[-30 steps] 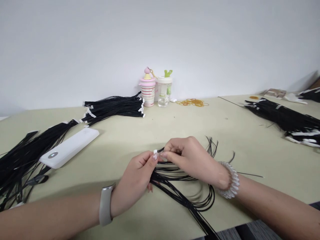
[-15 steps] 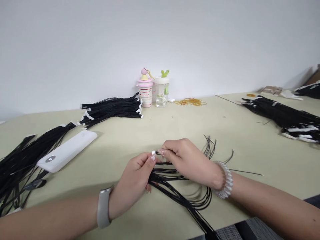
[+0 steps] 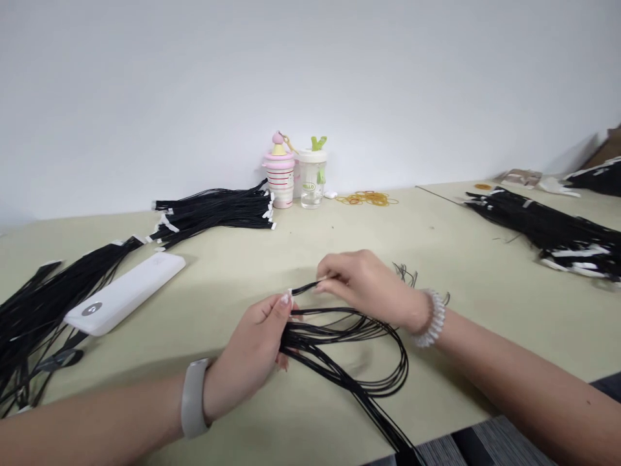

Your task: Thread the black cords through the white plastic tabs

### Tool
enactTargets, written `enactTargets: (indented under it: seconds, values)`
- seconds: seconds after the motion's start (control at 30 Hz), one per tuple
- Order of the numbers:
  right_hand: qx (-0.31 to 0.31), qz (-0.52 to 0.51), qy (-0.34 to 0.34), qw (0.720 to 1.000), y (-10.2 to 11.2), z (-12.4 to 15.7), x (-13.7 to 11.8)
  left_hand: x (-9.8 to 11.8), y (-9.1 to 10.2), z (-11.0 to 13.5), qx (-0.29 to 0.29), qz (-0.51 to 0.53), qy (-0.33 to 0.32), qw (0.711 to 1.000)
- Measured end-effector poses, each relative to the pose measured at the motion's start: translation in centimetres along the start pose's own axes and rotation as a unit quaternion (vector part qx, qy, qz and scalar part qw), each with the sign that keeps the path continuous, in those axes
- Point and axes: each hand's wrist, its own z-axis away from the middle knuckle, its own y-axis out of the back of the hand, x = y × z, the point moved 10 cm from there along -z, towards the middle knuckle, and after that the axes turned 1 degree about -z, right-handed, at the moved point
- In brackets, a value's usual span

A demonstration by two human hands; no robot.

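Observation:
My left hand (image 3: 255,346) is closed round a bunch of thin black cords (image 3: 349,362) that loop over the table and run off its near edge. Its thumb and forefinger pinch the white tip of one cord. My right hand (image 3: 361,281), lifted slightly above the bunch, pinches that same cord a short way along it. A grey band sits on my left wrist and a clear coil band on my right wrist.
A white power bank (image 3: 123,292) lies at the left beside black cord bundles (image 3: 213,210). Two small cups (image 3: 294,171) and loose rubber bands (image 3: 369,198) stand by the wall. Another cord pile (image 3: 548,226) lies at the right on the beige table (image 3: 475,285).
My right hand has lifted and drawn away to the right, stretching one cord out from the bunch. The left hand has stayed nearly still, holding the bunch.

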Motion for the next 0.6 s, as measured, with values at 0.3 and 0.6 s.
enactTargets:
  seconds: [0.3,0.6]
  values:
    - [-0.151,-0.028,-0.107,0.982,2.0,1.7,6.6,-0.5,3.0,-0.6,0.104,0.047,-0.034,0.993]
    - [-0.298,-0.159,-0.073,0.938,-1.1,3.4,1.2,0.2,2.8,-0.3,0.124,0.017,-0.016,0.992]
